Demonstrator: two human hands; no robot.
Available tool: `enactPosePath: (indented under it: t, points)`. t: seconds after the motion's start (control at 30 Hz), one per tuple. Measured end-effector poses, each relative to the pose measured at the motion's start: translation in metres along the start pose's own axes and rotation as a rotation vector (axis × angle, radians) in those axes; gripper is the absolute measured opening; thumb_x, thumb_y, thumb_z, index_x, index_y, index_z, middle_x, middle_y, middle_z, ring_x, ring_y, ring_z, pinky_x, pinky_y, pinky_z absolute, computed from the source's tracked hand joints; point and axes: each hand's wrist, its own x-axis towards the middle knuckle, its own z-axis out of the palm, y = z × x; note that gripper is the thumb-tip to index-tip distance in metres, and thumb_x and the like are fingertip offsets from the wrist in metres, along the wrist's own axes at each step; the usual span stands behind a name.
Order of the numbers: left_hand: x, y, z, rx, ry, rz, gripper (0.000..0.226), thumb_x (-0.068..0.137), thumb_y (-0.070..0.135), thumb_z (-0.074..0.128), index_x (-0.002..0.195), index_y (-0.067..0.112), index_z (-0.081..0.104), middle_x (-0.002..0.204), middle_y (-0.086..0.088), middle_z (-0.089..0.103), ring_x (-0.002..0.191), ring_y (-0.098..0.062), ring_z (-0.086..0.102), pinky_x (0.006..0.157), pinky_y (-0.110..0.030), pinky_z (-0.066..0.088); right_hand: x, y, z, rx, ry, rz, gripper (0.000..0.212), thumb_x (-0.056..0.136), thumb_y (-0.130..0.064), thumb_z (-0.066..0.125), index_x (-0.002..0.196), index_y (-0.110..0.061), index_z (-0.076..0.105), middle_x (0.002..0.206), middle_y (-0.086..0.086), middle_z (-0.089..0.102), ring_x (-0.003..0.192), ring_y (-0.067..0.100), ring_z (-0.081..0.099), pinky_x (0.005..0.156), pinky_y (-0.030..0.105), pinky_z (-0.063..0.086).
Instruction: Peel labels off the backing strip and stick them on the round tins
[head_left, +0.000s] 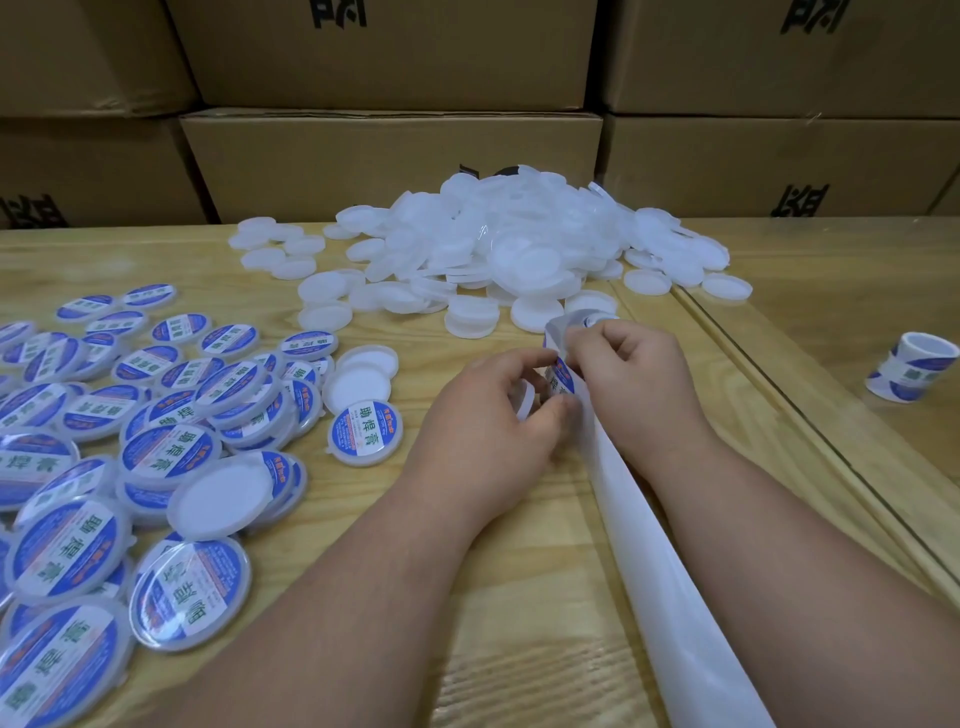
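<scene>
Both hands meet over the strip. The right hand (618, 374) has its fingers curled, pinching the backing strip (670, 597); the left hand (498, 415) pinches a blue label (562, 375) at its edge, probably to lift it cleanly. A white tin (525, 401) sits under the left fingers. Labelled tins (156, 415) lie left, bare tins (509, 244) far.

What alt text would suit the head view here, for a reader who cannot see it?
Both hands, left hand and right hand, pinch a blue label at the white backing strip on a wooden table. Labelled tins lie at left, unlabelled white tins are heaped behind, a label roll stands at right.
</scene>
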Motion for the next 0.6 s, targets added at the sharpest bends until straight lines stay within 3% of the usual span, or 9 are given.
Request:
enactPosePath:
  t: [0.07, 0.13, 0.2, 0.33, 0.5, 0.6]
  points:
    - [0.0, -0.001, 0.0, -0.006, 0.003, -0.005, 0.034, 0.087, 0.046, 0.071, 0.12, 0.049, 0.064, 0.104, 0.023, 0.063, 0.094, 0.006, 0.057, 0.077, -0.016, 0.043, 0.0, 0.001, -0.002, -0.002, -0.063, 0.009, 0.043, 0.09, -0.026, 0.063, 0.051, -0.015, 0.046, 0.048, -0.013, 0.036, 0.051, 0.009, 0.036, 0.051, 0.021, 0.033]
    - [0.0, -0.001, -0.001, -0.027, 0.006, -0.02, 0.029, 0.086, 0.048, 0.072, 0.113, 0.051, 0.064, 0.103, 0.024, 0.064, 0.094, 0.007, 0.057, 0.075, -0.014, 0.042, -0.002, 0.0, -0.004, -0.01, -0.14, 0.016, 0.033, 0.089, -0.017, 0.062, 0.057, -0.008, 0.055, 0.051, -0.013, 0.041, 0.053, 0.007, 0.04, 0.053, 0.018, 0.035]
    - [-0.001, -0.001, -0.002, -0.051, 0.006, -0.038, 0.026, 0.084, 0.049, 0.074, 0.108, 0.051, 0.064, 0.1, 0.025, 0.065, 0.092, 0.008, 0.059, 0.072, -0.011, 0.042, -0.004, -0.003, -0.007, -0.024, -0.216, 0.029, 0.022, 0.079, -0.018, 0.058, 0.065, -0.002, 0.061, 0.058, -0.004, 0.051, 0.061, 0.009, 0.047, 0.058, 0.021, 0.039]
    - [-0.007, 0.0, -0.002, -0.099, 0.023, -0.061, 0.025, 0.082, 0.048, 0.078, 0.102, 0.049, 0.064, 0.094, 0.028, 0.068, 0.093, 0.012, 0.06, 0.069, -0.003, 0.042, -0.012, -0.006, -0.016, -0.073, -0.305, 0.033, 0.031, 0.073, -0.023, 0.052, 0.074, 0.005, 0.063, 0.069, 0.012, 0.05, 0.069, 0.017, 0.044, 0.066, 0.032, 0.036]
    - [-0.014, 0.002, -0.002, -0.056, 0.083, -0.062, 0.015, 0.083, 0.045, 0.077, 0.089, 0.045, 0.063, 0.09, 0.033, 0.066, 0.088, 0.013, 0.06, 0.068, -0.005, 0.044, -0.016, -0.01, -0.019, -0.086, -0.368, 0.013, 0.018, 0.071, -0.018, 0.053, 0.062, -0.005, 0.06, 0.061, 0.001, 0.045, 0.063, 0.011, 0.04, 0.059, 0.026, 0.032]
    - [-0.016, 0.003, -0.002, -0.028, 0.062, -0.057, 0.013, 0.085, 0.046, 0.071, 0.095, 0.039, 0.069, 0.082, 0.029, 0.067, 0.082, 0.009, 0.061, 0.068, -0.014, 0.047, -0.017, -0.01, -0.017, -0.035, -0.359, 0.028, 0.017, 0.07, -0.017, 0.055, 0.056, -0.018, 0.064, 0.057, -0.008, 0.054, 0.059, 0.004, 0.047, 0.058, 0.015, 0.038]
